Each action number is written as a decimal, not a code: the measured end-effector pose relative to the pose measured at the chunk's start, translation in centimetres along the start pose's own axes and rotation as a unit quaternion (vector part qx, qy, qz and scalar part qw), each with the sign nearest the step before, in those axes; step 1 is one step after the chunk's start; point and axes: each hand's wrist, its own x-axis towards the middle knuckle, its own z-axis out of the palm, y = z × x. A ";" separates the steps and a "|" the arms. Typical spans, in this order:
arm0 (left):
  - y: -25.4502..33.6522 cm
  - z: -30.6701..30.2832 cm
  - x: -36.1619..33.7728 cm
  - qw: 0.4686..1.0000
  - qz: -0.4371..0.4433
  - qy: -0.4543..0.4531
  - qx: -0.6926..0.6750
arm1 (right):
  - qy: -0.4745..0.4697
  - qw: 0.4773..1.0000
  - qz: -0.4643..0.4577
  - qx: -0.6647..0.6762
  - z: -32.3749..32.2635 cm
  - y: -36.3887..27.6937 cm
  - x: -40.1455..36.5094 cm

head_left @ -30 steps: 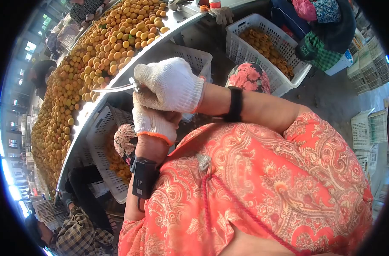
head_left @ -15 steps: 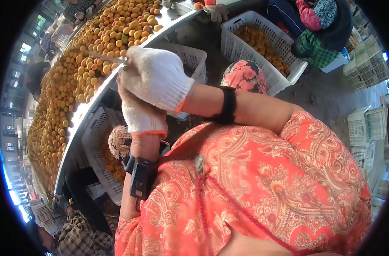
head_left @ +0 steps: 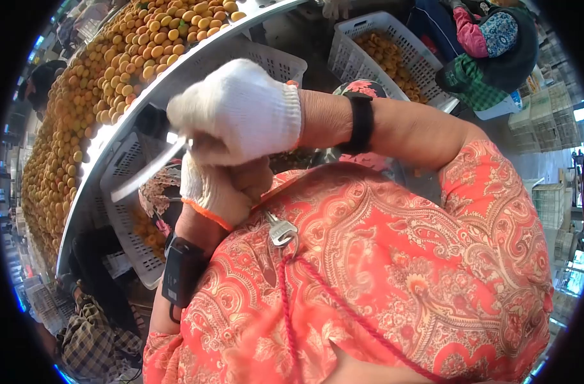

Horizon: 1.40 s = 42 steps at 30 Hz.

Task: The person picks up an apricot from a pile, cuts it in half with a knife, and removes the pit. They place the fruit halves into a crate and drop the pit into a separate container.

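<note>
My right hand [head_left: 237, 112], in a white knitted glove, is closed around a knife [head_left: 148, 171]. The knife's narrow metal blade is smeared by motion and points down and left. Just below, my left hand [head_left: 218, 189] wears a similar, stained glove with an orange cuff edge. Its fingers are curled, and the right hand overlaps it, so anything inside is hidden. Both hands are close in front of my chest, short of the metal table edge [head_left: 122, 115]. Many yellow-orange apricots [head_left: 122, 70] lie heaped on the table beyond.
Under the table edge stands a white crate [head_left: 129, 224] with orange pieces inside. Another crate [head_left: 346, 48] of orange pieces is at the top, beside a seated person [head_left: 490, 57]. A key [head_left: 282, 232] hangs from a red cord at my chest. Stacked crates [head_left: 548, 118] stand at the right.
Both hands have drawn back from the table edge toward my chest. The knife blade has swung from pointing left over the apricots to pointing down and left. The key now shows more fully.
</note>
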 end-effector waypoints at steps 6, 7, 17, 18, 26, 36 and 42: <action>1.9 2.0 1.0 0.998 0.001 0.054 0.017 | 0.133 0.977 0.152 0.072 -0.2 1.7 0.3; 2.6 1.4 1.2 0.997 0.034 0.051 0.047 | 0.166 0.939 0.270 0.129 -0.3 1.3 0.9; 3.0 1.9 2.0 0.960 0.193 0.190 -0.068 | 0.223 0.962 0.144 0.070 1.1 0.0 1.6; 3.5 0.8 1.9 0.960 0.195 0.191 -0.068 | 0.194 0.894 0.265 0.306 0.6 -0.2 1.5; 3.7 0.9 1.5 0.992 0.087 -0.096 -0.009 | 0.347 0.707 0.289 0.545 -2.2 0.1 3.7; 3.6 1.3 1.8 0.988 0.135 0.068 0.004 | 0.400 0.635 0.277 0.600 -2.8 -1.1 4.8; 3.0 2.0 1.5 0.965 0.196 0.057 0.164 | 0.371 0.733 0.238 0.518 -2.1 -0.5 4.1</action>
